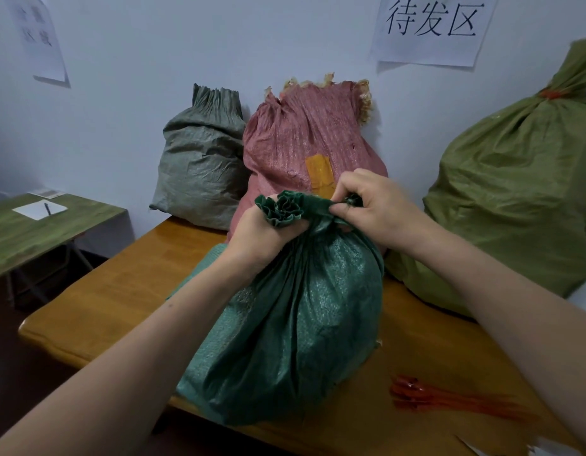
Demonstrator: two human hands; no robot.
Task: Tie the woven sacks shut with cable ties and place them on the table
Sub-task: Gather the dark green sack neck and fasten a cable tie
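A dark green woven sack point(291, 330) stands upright on the orange wooden table point(107, 301) in front of me. My left hand point(262, 235) is clenched around its gathered neck, and the ruffled mouth sticks up above my fist. My right hand point(374, 205) pinches more of the same fabric at the right side of the neck. A bundle of red cable ties point(449, 399) lies on the table at the front right, apart from both hands. No tie shows on this sack's neck.
Behind stand a grey-green sack point(199, 166) and a pink sack point(311, 136), both with open tops. An olive sack point(512, 199) at the right has a red tie round its neck. A small green side table point(32, 238) with paper and a pen stands left.
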